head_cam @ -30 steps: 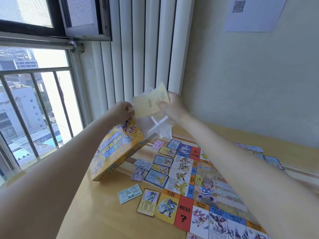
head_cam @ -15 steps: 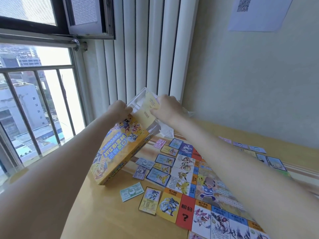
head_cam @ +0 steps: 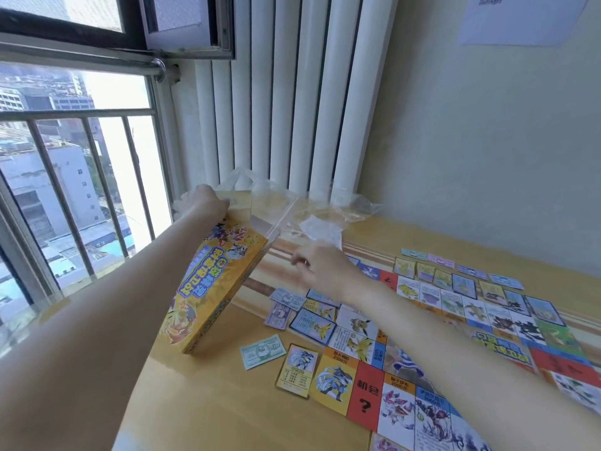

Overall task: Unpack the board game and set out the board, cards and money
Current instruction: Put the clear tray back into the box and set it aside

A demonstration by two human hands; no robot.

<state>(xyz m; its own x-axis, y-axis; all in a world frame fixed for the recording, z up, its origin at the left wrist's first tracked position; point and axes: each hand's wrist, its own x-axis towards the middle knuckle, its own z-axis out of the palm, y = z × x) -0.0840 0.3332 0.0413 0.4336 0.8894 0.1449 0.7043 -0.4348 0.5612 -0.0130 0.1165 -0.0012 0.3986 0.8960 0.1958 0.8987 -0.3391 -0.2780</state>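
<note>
Your left hand (head_cam: 208,203) grips the top end of the yellow game box (head_cam: 214,284), which stands tilted on its lower corner near the table's (head_cam: 201,402) window-side edge — likely propped so its open mouth faces you for emptying. Your right hand (head_cam: 322,271) hovers just beside the box, fingers loosely curled; whether it pinches anything you cannot tell. The board (head_cam: 439,346) lies flat toward the right edge, cards (head_cam: 296,369) and a green money note (head_cam: 262,350) alongside — already laid out.
</note>
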